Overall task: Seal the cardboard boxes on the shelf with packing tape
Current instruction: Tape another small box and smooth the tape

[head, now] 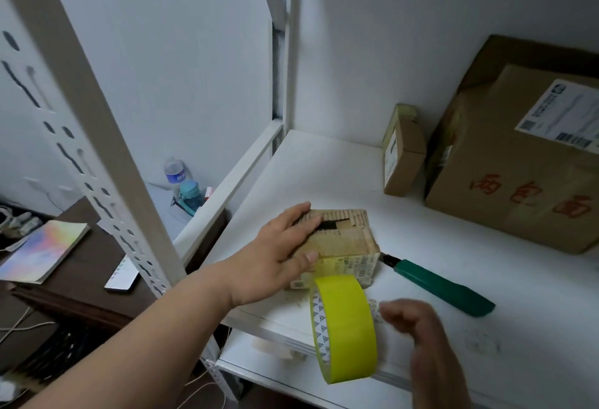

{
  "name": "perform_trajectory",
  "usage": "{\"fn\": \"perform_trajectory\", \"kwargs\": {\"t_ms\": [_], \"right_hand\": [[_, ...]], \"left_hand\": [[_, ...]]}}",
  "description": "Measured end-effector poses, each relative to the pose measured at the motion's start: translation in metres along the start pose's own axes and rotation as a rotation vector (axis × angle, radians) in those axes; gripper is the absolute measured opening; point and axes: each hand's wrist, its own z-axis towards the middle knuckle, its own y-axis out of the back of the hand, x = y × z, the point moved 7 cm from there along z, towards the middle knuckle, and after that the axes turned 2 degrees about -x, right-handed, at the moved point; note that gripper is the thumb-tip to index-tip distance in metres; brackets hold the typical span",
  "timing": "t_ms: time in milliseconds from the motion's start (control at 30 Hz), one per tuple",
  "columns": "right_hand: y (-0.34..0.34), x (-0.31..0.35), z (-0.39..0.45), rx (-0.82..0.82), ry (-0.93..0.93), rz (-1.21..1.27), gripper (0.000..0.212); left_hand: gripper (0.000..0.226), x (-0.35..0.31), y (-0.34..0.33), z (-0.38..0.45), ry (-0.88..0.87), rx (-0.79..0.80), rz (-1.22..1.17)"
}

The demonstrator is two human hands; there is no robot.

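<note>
Head view: a right hand (pixel 418 327) grips a yellow tape roll (pixel 345 327) at the white shelf's (pixel 324 165) front edge. Just beyond the roll lies a small cardboard box (pixel 343 240), its open seam running left to right; the left hand (pixel 278 256), fingers straight, presses its near-left corner. A green knife (pixel 444 285) rests right of the box.

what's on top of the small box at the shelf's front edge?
The left hand lies flat on the small box, fingers straight. A dark gap shows between its flaps; the contents are hidden.
</note>
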Motion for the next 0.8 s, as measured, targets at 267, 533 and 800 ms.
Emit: {"fn": "perform_trajectory", "kwargs": {"t_ms": [267, 533, 800], "right_hand": [[-0.025, 0.001, -0.072, 0.107, 0.067, -0.155, 0.066], [-0.001, 0.055, -0.047, 0.157, 0.136, 0.193, 0.057], [-0.015, 0.067, -0.025, 0.096, 0.084, 0.184, 0.058]], "left_hand": [[0.067, 0.0, 0.009, 0.001, 0.017, 0.039, -0.046], [0.044, 0.004, 0.009, -0.012, 0.27, -0.145, -0.33], [0.045, -0.006, 0.016, -0.014, 0.02, -0.273, -0.191]]}}
